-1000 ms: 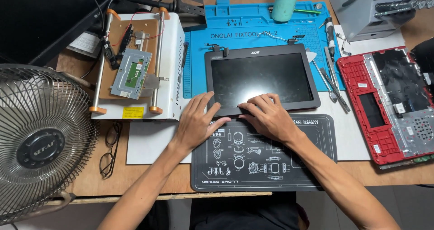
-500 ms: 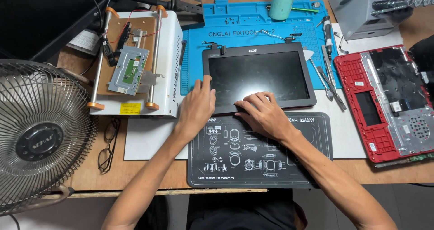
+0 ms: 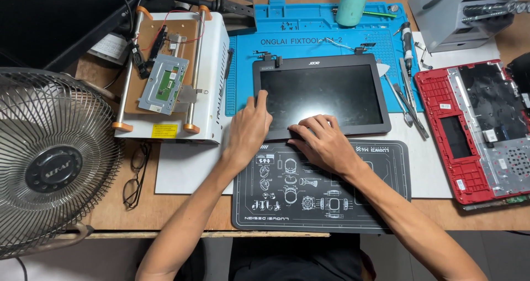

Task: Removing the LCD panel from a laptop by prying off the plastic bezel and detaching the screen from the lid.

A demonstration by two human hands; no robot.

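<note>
Hands rest on a detached laptop screen panel (image 3: 321,96) in the head view, the only view. The panel lies flat across the near edge of a blue repair mat (image 3: 309,35), its lower bezel overlapping a black printed mat (image 3: 331,198) at the workbench's front edge. Its long axis runs left to right, glass up, and the hinge tabs point toward the far edge. The left hand (image 3: 248,132) lies by the panel's near left corner, fingers close together and extended onto the glass, gripping nothing. The right hand (image 3: 323,143) presses the lower bezel near the middle, fingers slightly spread and flat, holding nothing.

Judging from this, uneven pressure from the fingertips could flex or crack the glass, and a sideways push could slide the panel into the metal tools (image 3: 406,96) lying just beside its right edge. A red laptop base (image 3: 480,132) sits at the right edge, a fan (image 3: 52,165) at the left.
</note>
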